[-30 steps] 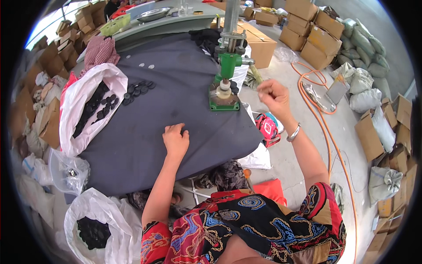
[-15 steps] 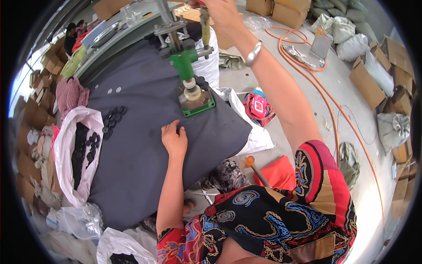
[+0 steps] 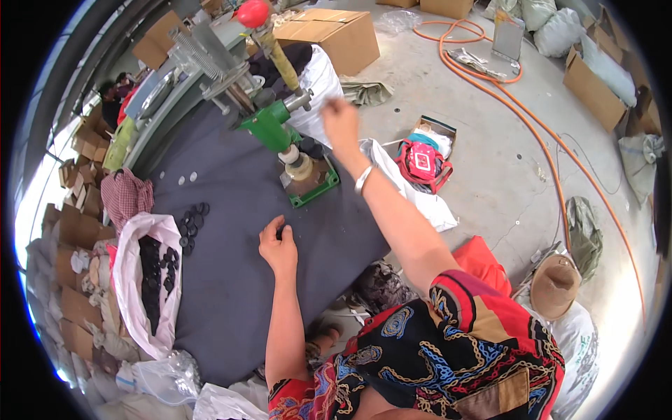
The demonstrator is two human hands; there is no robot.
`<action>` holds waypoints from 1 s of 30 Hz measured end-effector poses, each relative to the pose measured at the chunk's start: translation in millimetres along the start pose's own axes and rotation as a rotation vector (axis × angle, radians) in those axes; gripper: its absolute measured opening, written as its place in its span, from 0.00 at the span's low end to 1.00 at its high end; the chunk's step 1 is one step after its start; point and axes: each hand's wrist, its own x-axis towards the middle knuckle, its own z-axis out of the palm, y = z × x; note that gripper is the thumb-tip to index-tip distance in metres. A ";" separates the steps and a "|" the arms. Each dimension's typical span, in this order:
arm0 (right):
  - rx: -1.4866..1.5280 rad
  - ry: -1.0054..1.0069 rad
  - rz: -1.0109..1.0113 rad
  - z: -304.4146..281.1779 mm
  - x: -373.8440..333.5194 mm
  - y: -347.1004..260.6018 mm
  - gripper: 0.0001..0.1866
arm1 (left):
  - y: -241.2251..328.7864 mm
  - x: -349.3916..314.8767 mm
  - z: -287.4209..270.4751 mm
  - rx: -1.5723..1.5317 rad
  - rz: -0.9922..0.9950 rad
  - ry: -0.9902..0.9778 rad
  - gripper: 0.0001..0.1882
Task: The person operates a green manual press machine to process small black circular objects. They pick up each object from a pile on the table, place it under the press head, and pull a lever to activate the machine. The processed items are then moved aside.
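A green hand press (image 3: pixel 269 127) with a round pale die stack over its square base stands on a dark cloth-covered table (image 3: pixel 231 280). Its lever points up and ends in a red ball knob (image 3: pixel 253 12). My left hand (image 3: pixel 278 250) is in front of the press base, its thumb and fingers closed on a small black disc (image 3: pixel 280 232). My right hand (image 3: pixel 341 127) hovers in the air right of the press, off the lever. Its fingers are blurred and seem curled; whether they hold anything is unclear. Several black discs (image 3: pixel 312 147) sit behind the press base.
Loose black discs (image 3: pixel 190 222) lie on the cloth beside a white sack (image 3: pixel 127 280) of more discs. A few pale discs (image 3: pixel 182 180) rest farther back. Right of the table are a pink bag (image 3: pixel 422 159) and an orange hose (image 3: pixel 518 115) on the floor. A cardboard box (image 3: pixel 332 38) stands behind.
My right hand has let go of the lever's knob and come down beside the press. My left hand stays near the press base with the disc. The whole view has shifted and tilted.
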 end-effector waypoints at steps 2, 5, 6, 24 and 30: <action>-0.221 -0.281 -0.006 2.3 -24.8 22.1 0.17 | -5.5 11.3 -2.7 -0.166 -0.184 -0.014 0.11; -0.342 -0.387 -0.137 0.1 -25.8 32.6 0.16 | 13.9 54.6 -15.6 -0.385 -0.442 -0.069 0.14; -0.399 -0.428 -0.184 -0.5 -26.6 28.8 0.16 | 11.9 71.9 -17.3 -0.398 -0.385 -0.047 0.15; -0.543 -0.448 -0.423 0.7 -40.3 33.5 0.16 | 5.8 222.3 128.0 -0.877 -0.062 -0.359 0.08; -0.556 -0.429 -0.345 6.4 -52.0 40.4 0.11 | 2.3 206.1 104.4 -0.793 -0.392 -0.252 0.07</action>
